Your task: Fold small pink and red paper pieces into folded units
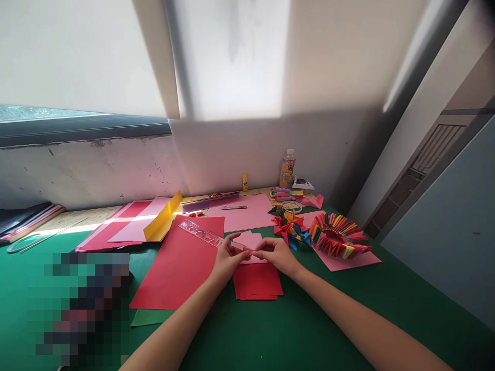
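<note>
OK, our left hand (229, 256) & right hand (277, 253) each have a narrow grip, thumb to fingertips, w/ a small folded pink paper (243, 247) pinched btwn them. It's held just above the loose pink pieces (250, 238), approx. mid-table (240, 335). Long axis looks roughly L–R, hand to hand: paper lies R of our left grip, L of our right. Left seems nearer, w/ more of the paper in its fingers; right has only the R end, AFAICT. Exact folds: too small to tell.

On our side: red papers (258, 283) stacked flat, partly under the pink. To the L, a clear ruler (199, 232) lies slantwise on a big red sheet (174, 278), its end just beside our left hand. To the R, paper stars (290, 226) & a folded-paper ring (342, 251), both apart from our right hand. Behind: glue stick (245, 183) & bottle (287, 170), well clear. Nothing visible blocks the gap btwn grips.
</note>
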The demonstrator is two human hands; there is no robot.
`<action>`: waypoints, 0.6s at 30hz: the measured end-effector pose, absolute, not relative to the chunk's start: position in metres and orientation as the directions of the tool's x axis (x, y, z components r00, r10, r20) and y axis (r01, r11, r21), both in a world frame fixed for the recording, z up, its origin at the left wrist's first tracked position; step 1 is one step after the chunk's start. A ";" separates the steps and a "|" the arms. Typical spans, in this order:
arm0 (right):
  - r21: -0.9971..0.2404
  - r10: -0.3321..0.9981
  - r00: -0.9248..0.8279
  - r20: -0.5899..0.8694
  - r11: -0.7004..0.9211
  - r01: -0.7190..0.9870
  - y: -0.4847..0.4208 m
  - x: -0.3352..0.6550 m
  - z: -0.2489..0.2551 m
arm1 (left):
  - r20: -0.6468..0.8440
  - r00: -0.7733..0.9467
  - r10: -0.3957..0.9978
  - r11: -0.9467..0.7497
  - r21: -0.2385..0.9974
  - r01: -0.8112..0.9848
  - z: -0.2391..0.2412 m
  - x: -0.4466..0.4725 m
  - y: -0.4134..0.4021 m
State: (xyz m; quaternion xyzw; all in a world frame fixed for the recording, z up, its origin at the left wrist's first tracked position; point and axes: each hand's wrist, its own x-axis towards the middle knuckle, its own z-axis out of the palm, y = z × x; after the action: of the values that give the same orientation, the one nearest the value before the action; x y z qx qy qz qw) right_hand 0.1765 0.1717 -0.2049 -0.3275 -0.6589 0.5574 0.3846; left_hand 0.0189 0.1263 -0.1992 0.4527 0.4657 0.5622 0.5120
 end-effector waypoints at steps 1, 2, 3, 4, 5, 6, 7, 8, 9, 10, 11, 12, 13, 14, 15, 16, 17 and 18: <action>-0.988 0.863 -0.487 0.136 0.157 0.001 0.172 0.176 -0.205 | 0.032 -0.058 0.998 -0.042 0.985 -0.167 -0.199 0.019 0.126; -0.988 0.865 -0.484 0.132 0.151 0.000 0.172 0.176 -0.205 | 0.034 -0.051 0.998 -0.042 0.983 -0.176 -0.200 0.019 0.126; -0.989 0.867 -0.482 0.131 0.149 -0.001 0.171 0.176 -0.205 | 0.036 -0.047 0.998 -0.044 0.983 -0.180 -0.200 0.019 0.127; -0.989 0.868 -0.479 0.131 0.149 -0.002 0.171 0.176 -0.205 | 0.040 -0.046 0.998 -0.048 0.983 -0.180 -0.200 0.019 0.127; -0.989 0.868 -0.479 0.131 0.147 -0.005 0.171 0.176 -0.204 | 0.044 -0.047 0.998 -0.051 0.983 -0.177 -0.201 0.019 0.127; -0.990 0.867 -0.482 0.129 0.141 -0.010 0.171 0.176 -0.204 | 0.047 -0.047 0.998 -0.054 0.983 -0.173 -0.201 0.019 0.127; -0.991 0.865 -0.485 0.124 0.132 -0.019 0.170 0.176 -0.204 | 0.049 -0.046 0.998 -0.056 0.984 -0.171 -0.201 0.019 0.127; -0.992 0.864 -0.489 0.119 0.119 -0.030 0.170 0.176 -0.203 | 0.051 -0.045 0.998 -0.058 0.984 -0.168 -0.202 0.019 0.127; -0.994 0.863 -0.492 0.112 0.105 -0.041 0.170 0.175 -0.204 | 0.053 -0.045 0.998 -0.060 0.985 -0.162 -0.202 0.019 0.127; -0.994 0.863 -0.494 0.106 0.092 -0.052 0.171 0.175 -0.204 | 0.057 -0.045 0.997 -0.063 0.986 -0.155 -0.203 0.019 0.127; -0.995 0.863 -0.495 0.103 0.084 -0.062 0.171 0.175 -0.205 | 0.062 -0.046 0.997 -0.068 0.987 -0.144 -0.203 0.019 0.127; -0.994 0.864 -0.493 0.104 0.082 -0.067 0.172 0.175 -0.206 | 0.067 -0.047 0.997 -0.073 0.989 -0.132 -0.203 0.019 0.127; -0.994 0.866 -0.489 0.107 0.084 -0.069 0.172 0.175 -0.207 | 0.071 -0.047 0.996 -0.076 0.990 -0.121 -0.203 0.019 0.127; -0.994 0.868 -0.484 0.111 0.089 -0.068 0.172 0.175 -0.207 | 0.073 -0.044 0.996 -0.078 0.991 -0.113 -0.203 0.019 0.126; -0.994 0.871 -0.479 0.112 0.091 -0.067 0.173 0.175 -0.208 | 0.074 -0.042 0.996 -0.078 0.991 -0.106 -0.203 0.019 0.126; -0.994 0.874 -0.473 0.110 0.091 -0.064 0.173 0.175 -0.208 | 0.075 -0.041 0.996 -0.078 0.992 -0.097 -0.202 0.019 0.126; -0.994 0.877 -0.469 0.105 0.087 -0.061 0.173 0.175 -0.208 | 0.078 -0.044 0.996 -0.081 0.993 -0.084 -0.202 0.020 0.126; -0.995 0.879 -0.467 0.099 0.081 -0.060 0.172 0.175 -0.207 | 0.083 -0.050 0.995 -0.087 0.994 -0.068 -0.202 0.020 0.125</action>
State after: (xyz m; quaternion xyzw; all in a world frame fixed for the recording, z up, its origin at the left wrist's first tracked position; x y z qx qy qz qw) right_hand 0.1752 0.1723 -0.2069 -0.3307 -0.6190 0.5918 0.3965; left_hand 0.0197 0.1253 -0.2016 0.4911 0.4722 0.5496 0.4835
